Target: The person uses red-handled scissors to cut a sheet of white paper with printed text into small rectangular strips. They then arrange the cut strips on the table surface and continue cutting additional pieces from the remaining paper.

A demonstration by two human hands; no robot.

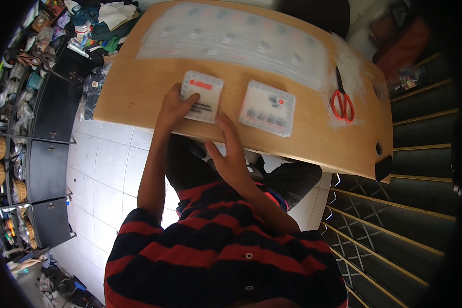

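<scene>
A stack of white printed packets [204,88] in clear plastic sleeves, with red and black print, lies near the table's front edge. My left hand [175,107] grips its left side, thumb pressed across the top and the other fingers at the edge, partly hidden. At the stack's lower right corner is my right hand [229,154], its thumb and fingers apart; the fingertips seem to touch the side. A second stack of similar packets [268,108] lies just to the right, touched by neither hand.
Along the far side of the wooden table [154,92] spreads a wide sheet of clear plastic-wrapped packets [231,41]. Scissors with red handles [342,105] lie at the right. Dark cabinets [49,164] and cluttered shelves stand left; a folding metal gate [390,205] is at the right.
</scene>
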